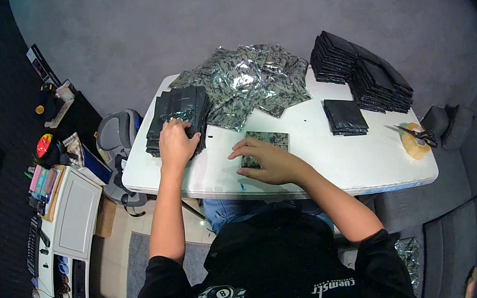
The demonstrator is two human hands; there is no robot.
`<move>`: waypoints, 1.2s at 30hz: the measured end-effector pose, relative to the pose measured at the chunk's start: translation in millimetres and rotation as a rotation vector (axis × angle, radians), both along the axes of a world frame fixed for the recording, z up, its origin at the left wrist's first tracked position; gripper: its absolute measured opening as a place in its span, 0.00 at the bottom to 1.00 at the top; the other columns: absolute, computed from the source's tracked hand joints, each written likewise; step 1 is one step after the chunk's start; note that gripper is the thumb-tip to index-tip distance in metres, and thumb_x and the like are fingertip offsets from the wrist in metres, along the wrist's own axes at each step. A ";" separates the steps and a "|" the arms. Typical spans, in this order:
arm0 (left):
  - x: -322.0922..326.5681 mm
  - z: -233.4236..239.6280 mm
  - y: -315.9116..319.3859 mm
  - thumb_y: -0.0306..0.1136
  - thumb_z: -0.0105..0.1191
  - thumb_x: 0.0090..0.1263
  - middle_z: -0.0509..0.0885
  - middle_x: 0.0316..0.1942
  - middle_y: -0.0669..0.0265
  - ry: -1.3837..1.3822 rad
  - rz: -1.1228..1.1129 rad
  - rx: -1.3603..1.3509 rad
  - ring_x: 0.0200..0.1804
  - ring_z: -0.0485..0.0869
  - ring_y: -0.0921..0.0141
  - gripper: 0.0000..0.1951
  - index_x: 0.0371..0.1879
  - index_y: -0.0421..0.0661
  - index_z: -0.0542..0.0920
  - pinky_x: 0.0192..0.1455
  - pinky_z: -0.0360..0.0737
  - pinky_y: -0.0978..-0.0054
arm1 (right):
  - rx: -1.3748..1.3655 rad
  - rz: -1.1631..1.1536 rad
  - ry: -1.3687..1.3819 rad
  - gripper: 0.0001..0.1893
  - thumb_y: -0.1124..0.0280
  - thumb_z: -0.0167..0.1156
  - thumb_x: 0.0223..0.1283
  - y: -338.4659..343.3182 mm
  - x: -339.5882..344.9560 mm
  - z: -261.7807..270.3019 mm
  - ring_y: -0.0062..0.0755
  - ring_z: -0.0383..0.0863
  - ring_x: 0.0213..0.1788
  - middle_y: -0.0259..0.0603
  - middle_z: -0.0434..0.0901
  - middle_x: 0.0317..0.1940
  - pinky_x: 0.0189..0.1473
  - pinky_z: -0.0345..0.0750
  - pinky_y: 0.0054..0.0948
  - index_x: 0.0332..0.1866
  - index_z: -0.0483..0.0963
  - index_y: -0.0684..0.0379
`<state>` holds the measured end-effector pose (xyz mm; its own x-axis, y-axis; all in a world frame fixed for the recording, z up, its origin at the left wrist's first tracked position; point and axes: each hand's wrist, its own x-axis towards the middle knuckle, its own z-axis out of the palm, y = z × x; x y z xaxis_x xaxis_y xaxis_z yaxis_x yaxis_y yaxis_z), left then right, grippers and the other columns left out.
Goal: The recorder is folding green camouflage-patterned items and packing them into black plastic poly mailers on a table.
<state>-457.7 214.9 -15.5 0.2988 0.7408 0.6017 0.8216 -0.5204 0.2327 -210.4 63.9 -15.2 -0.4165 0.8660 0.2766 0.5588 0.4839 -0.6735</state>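
My left hand rests on the near end of a stack of flat black plastic bags at the table's left. Its fingertips are curled down against the top bag; whether they pinch it is hidden. In front of me lies a folded camouflage-patterned piece, flat on the white table. Over its near left part hovers my right hand, fingers apart and nothing in them. Beyond both hands spreads a heap of similar camouflage pieces in clear, shiny plastic sleeves.
Packed black parcels are piled at the table's far right, with a smaller black stack nearer. Black-handled scissors lie across a roll of clear tape at the right edge. A grey chair and white cabinet stand left; a grey sofa stands right.
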 end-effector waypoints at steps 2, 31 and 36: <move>-0.2 -1.2 2.1 0.35 0.76 0.56 0.90 0.43 0.52 -0.076 -0.015 0.032 0.50 0.87 0.52 0.13 0.36 0.39 0.92 0.59 0.84 0.56 | 0.062 0.018 -0.014 0.20 0.62 0.67 0.73 2.1 1.3 -5.1 0.49 0.78 0.70 0.49 0.76 0.67 0.73 0.75 0.42 0.65 0.80 0.55; -39.7 22.5 9.3 0.37 0.51 0.88 0.87 0.46 0.70 -0.978 -0.463 -0.357 0.41 0.76 0.80 0.10 0.46 0.43 0.80 0.48 0.74 0.80 | 0.100 -0.191 0.151 0.31 0.61 0.73 0.68 8.4 11.3 0.4 0.50 0.79 0.69 0.51 0.75 0.66 0.71 0.77 0.43 0.73 0.72 0.55; -21.2 43.5 -18.9 0.36 0.43 0.89 0.86 0.52 0.64 -1.402 -0.925 -0.615 0.54 0.86 0.70 0.15 0.59 0.41 0.79 0.61 0.82 0.69 | 0.046 -0.349 0.458 0.50 0.55 0.81 0.59 26.1 12.9 0.5 0.46 0.74 0.76 0.52 0.69 0.76 0.70 0.79 0.48 0.83 0.59 0.52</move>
